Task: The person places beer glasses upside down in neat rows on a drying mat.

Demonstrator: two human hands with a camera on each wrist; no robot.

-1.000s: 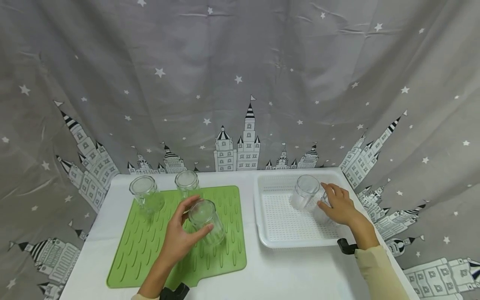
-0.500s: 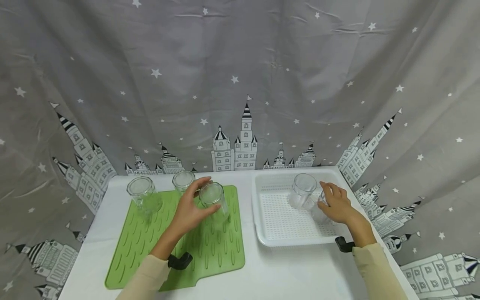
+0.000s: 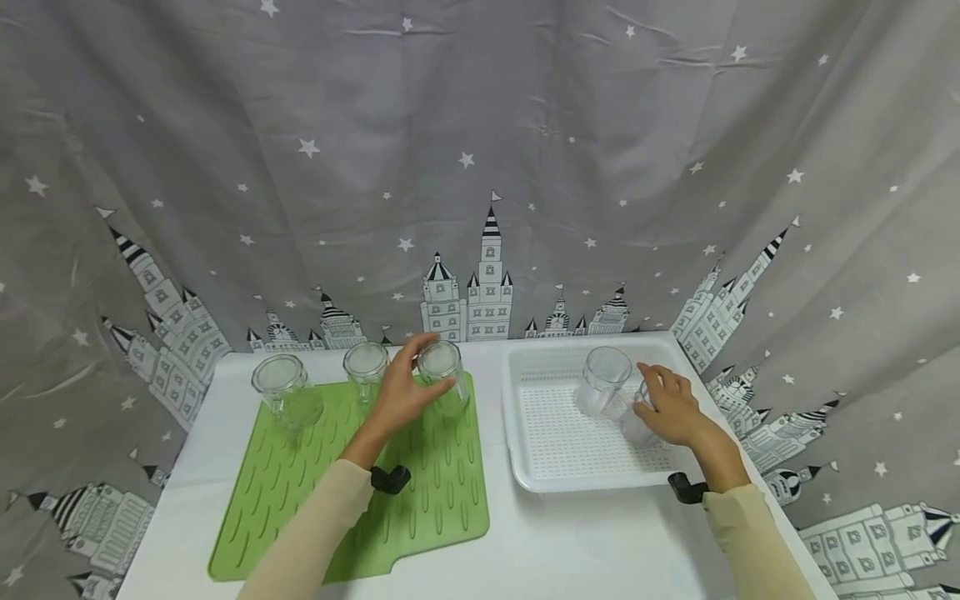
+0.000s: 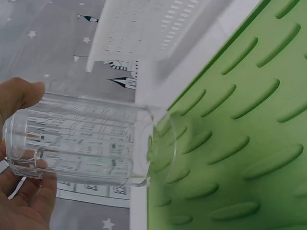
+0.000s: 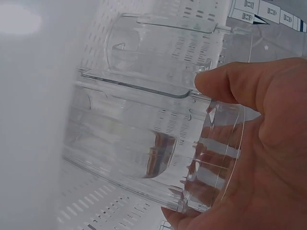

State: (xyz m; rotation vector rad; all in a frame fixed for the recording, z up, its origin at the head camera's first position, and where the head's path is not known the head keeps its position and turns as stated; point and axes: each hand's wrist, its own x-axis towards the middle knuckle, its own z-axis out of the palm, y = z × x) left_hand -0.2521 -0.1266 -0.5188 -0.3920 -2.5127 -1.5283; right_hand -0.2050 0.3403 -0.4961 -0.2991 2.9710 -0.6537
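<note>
My left hand (image 3: 399, 390) grips a clear glass mug (image 3: 442, 367) by its upper end, thumb on one side and fingers on the other. The mug stands at the far right corner of a green ridged mat (image 3: 420, 500). In the left wrist view the lower rim of this ribbed glass (image 4: 86, 139) is right at the mat. My right hand (image 3: 675, 408) holds another clear glass (image 5: 129, 134) from above, inside a white perforated basket (image 3: 600, 483). A second glass (image 3: 604, 379) is beside it in the basket, farther left.
Two more clear glass mugs with handles stand along the mat's back edge: one mug (image 3: 283, 387) at the far left, another mug (image 3: 365, 367) just left of my left hand. A white table (image 3: 540, 550) lies under everything. A grey patterned curtain (image 3: 480, 208) hangs behind.
My left hand has carried its glass mug away from me and slightly right, from the mat's middle to its back right corner. My right hand keeps its hold in the basket.
</note>
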